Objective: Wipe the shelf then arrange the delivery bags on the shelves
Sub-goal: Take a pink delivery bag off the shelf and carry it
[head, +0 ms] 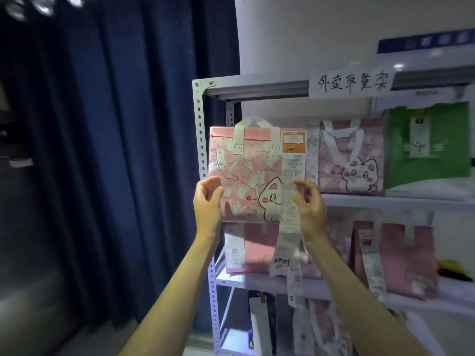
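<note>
Both hands, left hand (pixel 208 199) and right hand (pixel 307 201), clasp the pink cat-print delivery bag (pixel 246 173) at centre frame. Risk: its dangling receipt (pixel 288 227) snagging the shelf edge (pixel 385 201), tipping the neighbouring bag (pixel 352 160).

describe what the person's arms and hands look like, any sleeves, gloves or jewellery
Both forearms are bare as far as the frame shows, with no sleeve visible on either. The left hand and right hand wear no gloves. No watch, bracelet or ring shows, though the image is dim and slightly blurred, so a thin ring could be missed.
</note>
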`<action>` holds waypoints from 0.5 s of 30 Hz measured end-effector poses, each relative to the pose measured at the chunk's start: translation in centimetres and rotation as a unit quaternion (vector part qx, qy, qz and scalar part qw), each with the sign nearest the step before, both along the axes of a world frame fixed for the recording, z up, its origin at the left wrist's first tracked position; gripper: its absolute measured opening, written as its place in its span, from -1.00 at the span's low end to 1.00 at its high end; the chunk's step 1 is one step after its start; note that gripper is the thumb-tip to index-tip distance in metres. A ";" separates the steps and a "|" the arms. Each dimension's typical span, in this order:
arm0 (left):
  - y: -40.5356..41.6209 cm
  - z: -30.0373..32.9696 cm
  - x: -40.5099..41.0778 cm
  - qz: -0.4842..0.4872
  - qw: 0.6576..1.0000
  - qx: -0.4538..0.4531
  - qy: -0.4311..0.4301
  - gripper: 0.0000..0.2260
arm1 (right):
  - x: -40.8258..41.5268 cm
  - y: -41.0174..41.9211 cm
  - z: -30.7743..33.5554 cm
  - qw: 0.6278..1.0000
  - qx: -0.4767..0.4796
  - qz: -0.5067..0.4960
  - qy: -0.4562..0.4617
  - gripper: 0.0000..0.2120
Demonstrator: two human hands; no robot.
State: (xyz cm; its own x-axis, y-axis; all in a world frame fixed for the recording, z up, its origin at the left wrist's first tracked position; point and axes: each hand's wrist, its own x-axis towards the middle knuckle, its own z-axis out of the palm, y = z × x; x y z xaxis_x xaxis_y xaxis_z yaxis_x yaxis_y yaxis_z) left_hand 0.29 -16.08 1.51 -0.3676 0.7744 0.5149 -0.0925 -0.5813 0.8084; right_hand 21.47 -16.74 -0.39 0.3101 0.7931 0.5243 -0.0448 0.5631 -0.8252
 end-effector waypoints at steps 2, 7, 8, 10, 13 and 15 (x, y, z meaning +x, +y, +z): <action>-3.1 -0.6 0.2 -0.011 1.000 0.000 -0.003 -0.74 | 0.1 -3.0 -0.8 1.000 -0.003 0.001 0.023 -0.71; -10.5 -3.7 1.3 -0.077 0.996 -0.003 -0.033 -0.61 | 0.2 -11.6 -4.3 0.997 0.009 -0.025 0.066 -0.61; -11.8 -4.5 1.6 -0.095 0.995 -0.008 -0.044 -0.58 | 0.3 -13.4 -5.1 0.997 0.006 -0.038 0.060 -0.55; -14.2 -6.5 2.5 -0.121 0.991 -0.028 -0.052 -0.55 | 1.2 -16.6 -7.1 0.997 -0.015 -0.061 0.048 -0.44; -17.2 -9.4 4.4 -0.161 0.984 -0.063 -0.039 -0.58 | 3.2 -20.8 -9.8 0.994 -0.055 -0.093 0.034 -0.45; -18.9 -11.3 6.3 -0.178 0.979 -0.097 -0.036 -0.59 | 4.8 -23.6 -11.5 0.991 -0.066 -0.115 0.021 -0.48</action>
State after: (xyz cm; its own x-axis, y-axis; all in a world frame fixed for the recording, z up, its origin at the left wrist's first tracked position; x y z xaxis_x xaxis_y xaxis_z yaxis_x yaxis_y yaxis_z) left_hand 6.57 -34.97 -9.83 -0.0865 0.9408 0.3277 -0.3227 -0.3377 0.8842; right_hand 26.23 -40.38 -11.90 0.5103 0.7595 0.4033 0.0369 0.4492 -0.8927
